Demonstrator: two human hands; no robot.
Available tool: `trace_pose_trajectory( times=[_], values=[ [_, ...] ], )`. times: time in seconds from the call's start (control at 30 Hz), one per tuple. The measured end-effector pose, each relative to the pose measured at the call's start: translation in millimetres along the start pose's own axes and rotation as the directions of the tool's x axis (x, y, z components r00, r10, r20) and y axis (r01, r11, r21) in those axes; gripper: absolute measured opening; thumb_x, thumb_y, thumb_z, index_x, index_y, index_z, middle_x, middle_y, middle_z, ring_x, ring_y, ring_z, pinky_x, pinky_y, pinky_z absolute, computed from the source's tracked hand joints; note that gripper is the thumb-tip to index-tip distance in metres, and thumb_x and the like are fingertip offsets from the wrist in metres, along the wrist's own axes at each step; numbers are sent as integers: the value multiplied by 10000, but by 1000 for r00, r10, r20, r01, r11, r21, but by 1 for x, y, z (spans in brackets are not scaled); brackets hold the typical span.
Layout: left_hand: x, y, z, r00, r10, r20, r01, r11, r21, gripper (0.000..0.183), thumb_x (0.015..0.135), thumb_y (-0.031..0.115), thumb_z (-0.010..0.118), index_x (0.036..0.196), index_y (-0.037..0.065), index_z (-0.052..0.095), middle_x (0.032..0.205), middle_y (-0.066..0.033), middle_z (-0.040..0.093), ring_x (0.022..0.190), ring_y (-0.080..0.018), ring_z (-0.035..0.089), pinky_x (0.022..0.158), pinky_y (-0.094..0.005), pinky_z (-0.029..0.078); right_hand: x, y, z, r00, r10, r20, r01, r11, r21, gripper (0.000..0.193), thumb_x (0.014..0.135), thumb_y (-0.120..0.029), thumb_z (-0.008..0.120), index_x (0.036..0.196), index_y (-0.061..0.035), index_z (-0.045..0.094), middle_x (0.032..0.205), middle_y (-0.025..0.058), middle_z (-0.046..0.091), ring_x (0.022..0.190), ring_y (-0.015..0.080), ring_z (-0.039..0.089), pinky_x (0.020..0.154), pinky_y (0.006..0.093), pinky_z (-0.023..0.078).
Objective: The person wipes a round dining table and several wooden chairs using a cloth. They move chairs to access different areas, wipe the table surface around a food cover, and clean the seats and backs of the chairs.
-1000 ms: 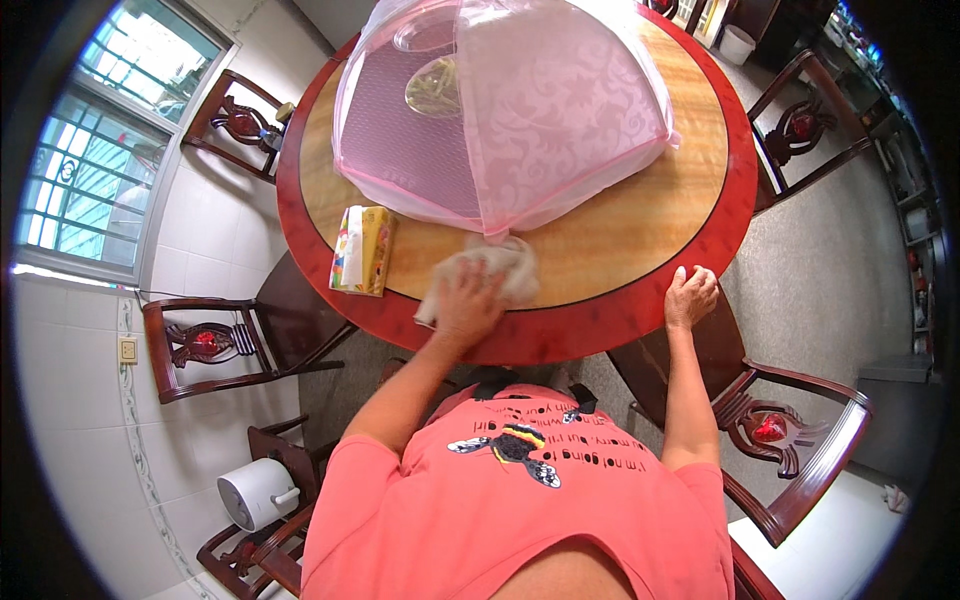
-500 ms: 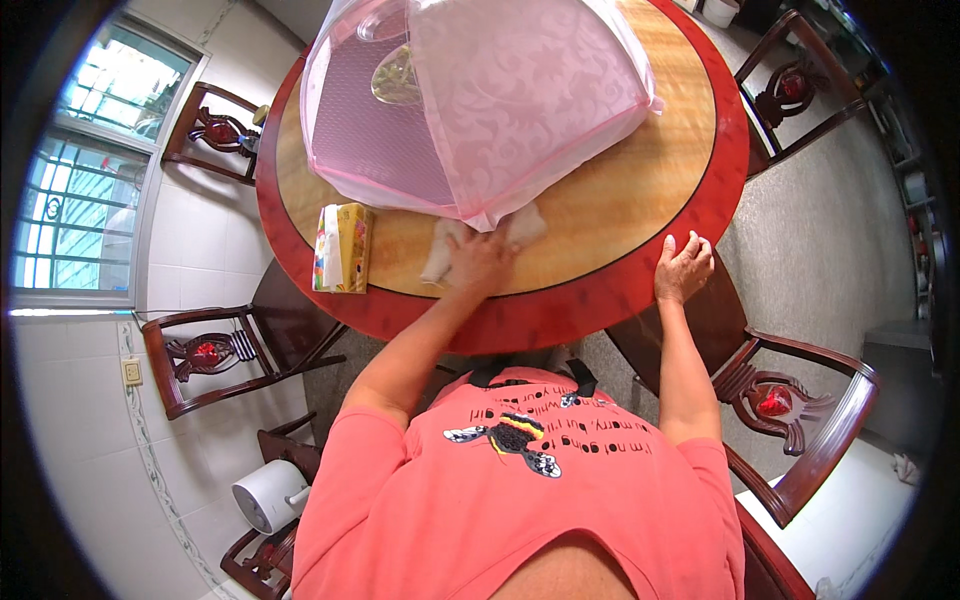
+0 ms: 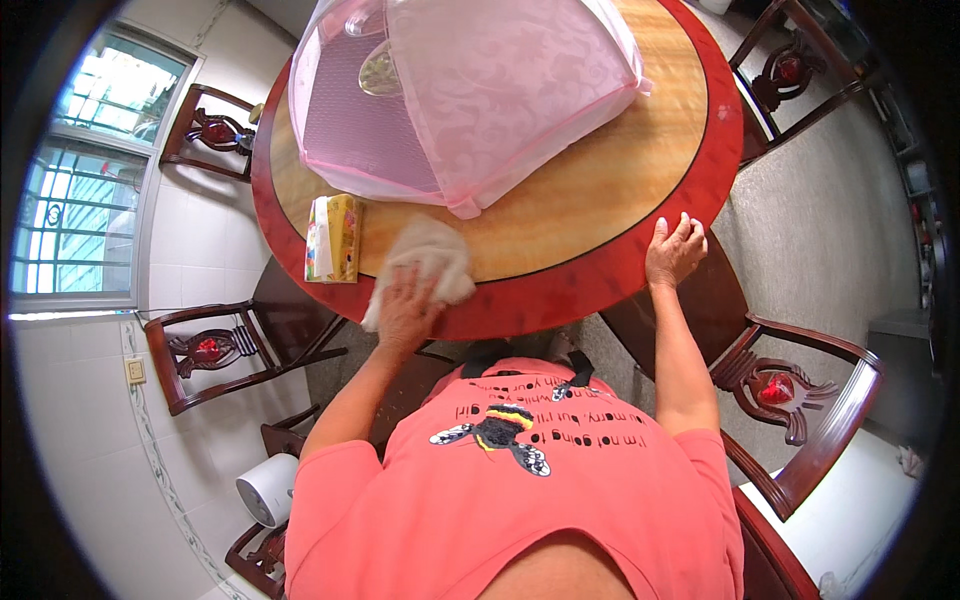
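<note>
My left hand [image 3: 405,312] presses a crumpled white cloth [image 3: 432,258] against the near left rim of the round table [image 3: 560,308]. Its fingers reach over the cloth, which partly hangs past the edge. At the right rim my right hand [image 3: 674,252] rests on the table edge, thumb apart from the fingers, with nothing in it. Just left of the cloth stands a yellow tissue pack [image 3: 334,240] with a white side. Behind the cloth sits a pink mesh food cover [image 3: 520,90], and a dish of food [image 3: 379,72] shows through it.
Dark carved wooden chairs stand around the table, one at the right [image 3: 775,395], one at the left [image 3: 215,350]. A white cylindrical bin [image 3: 266,492] is at the lower left. A barred window [image 3: 85,215] is in the left wall.
My left hand has moved left and toward me with the cloth, from below the food cover's near corner to the red rim. My right hand stays on the rim.
</note>
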State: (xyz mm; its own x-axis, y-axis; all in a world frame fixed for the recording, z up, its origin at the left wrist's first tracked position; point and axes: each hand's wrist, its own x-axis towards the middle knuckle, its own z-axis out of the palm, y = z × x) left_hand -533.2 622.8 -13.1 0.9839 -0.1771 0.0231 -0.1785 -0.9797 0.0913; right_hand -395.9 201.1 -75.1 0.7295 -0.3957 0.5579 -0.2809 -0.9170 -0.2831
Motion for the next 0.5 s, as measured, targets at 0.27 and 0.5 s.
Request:
trace_pose_trajectory(
  times=[0.27,0.5],
  values=[
    [28,99,24,973,222,-54,-226,971,-83,585,825,467,543,1337,207,430,1418,-107,334,1320,-411,226,973,-656,218,1,-7,-5,999,41,7,-41,999,8,455,802,-374,616,1149,-103,505,1166,89,429,1074,328,421,844,469,427],
    [119,180,12,862,507,13,-497,850,-175,480,811,446,568,1256,282,493,1417,-39,343,1321,-371,232,951,-676,236,3,-9,-11,995,87,55,-88,996,9,471,782,-353,634,1162,-109,499,1173,98,426,1096,327,415,868,467,421]
  ],
)
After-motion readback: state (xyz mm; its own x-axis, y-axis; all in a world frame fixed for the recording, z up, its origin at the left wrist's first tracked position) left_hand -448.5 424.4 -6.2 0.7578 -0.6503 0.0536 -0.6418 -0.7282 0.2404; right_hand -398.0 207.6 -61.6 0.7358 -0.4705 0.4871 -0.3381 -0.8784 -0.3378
